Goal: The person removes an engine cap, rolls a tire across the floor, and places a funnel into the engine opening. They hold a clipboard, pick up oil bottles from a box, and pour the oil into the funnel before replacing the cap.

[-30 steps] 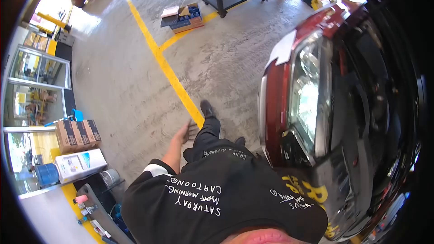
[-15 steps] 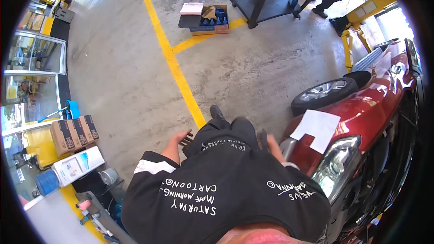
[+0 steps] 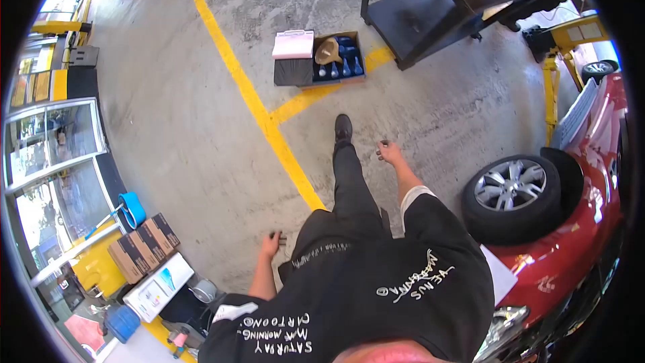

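My left hand (image 3: 271, 244) hangs beside my left hip, its fingers loosely bent and apart, with nothing visible in it. Stretched out forward over the concrete floor, my right hand (image 3: 388, 152) has slightly curled, parted fingers and no object showing in it. Ahead on the floor sits a box (image 3: 353, 79) of dark blue items with a brown piece on top. A clipboard with pale paper (image 3: 293, 45) lies at the box's left side. Neither hand touches anything that I can see.
A black cart (image 3: 410, 13) stands ahead right, with a person's blurred hand above it. To my right are a red car (image 3: 578, 242) and a wheel (image 3: 510, 191). Cardboard boxes (image 3: 144, 249) and a blue water jug (image 3: 122, 323) are at left. A yellow line (image 3: 232, 64) crosses the floor.
I have moved forward, and the box and cart appear nearer. My right hand has swung forward from beside my hip. One foot is now extended ahead. The paper on the car has slipped mostly behind my shoulder.
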The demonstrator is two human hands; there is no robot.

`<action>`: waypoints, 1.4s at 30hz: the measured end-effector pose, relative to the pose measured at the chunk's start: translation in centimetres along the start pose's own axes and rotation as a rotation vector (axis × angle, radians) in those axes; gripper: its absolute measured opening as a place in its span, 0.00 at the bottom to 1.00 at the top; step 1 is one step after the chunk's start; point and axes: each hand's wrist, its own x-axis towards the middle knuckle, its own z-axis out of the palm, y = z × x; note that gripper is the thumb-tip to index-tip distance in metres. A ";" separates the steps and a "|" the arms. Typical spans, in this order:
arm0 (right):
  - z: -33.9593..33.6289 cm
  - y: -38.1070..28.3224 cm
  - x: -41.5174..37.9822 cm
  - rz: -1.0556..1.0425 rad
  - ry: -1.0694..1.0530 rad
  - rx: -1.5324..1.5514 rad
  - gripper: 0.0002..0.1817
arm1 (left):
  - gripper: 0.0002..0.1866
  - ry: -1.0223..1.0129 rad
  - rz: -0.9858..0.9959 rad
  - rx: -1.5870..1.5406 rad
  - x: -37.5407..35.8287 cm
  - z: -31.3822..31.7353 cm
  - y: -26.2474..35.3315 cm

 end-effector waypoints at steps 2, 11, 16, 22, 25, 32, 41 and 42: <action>2.0 -2.6 5.5 0.063 -0.050 -0.053 0.29 | 0.24 -0.005 -0.230 -0.098 -2.9 -1.2 4.6; 11.4 -17.1 35.4 -0.139 0.036 -0.058 0.39 | 0.23 0.115 -0.572 -0.133 -1.6 -6.5 8.3; 14.8 -20.6 46.4 -0.038 0.416 -0.062 0.46 | 0.26 0.096 -0.637 -0.103 4.9 -10.8 4.4; 15.0 -25.1 44.4 0.161 0.434 -0.237 0.36 | 0.28 0.085 -0.606 -0.210 12.6 -21.2 6.0; 15.0 -23.3 43.0 0.127 0.456 0.038 0.30 | 0.27 0.085 -0.645 -0.039 15.3 -25.3 14.3; 14.0 -21.2 22.1 0.003 0.590 0.643 0.27 | 0.29 -0.089 -0.257 0.364 18.4 -29.1 29.8; 17.5 -15.5 -23.0 -0.089 0.675 1.342 0.28 | 0.28 -0.426 0.280 0.948 21.3 -18.5 51.7; 18.2 -14.7 -27.9 -0.072 0.739 1.396 0.27 | 0.28 -0.396 0.340 0.931 19.8 -15.5 52.6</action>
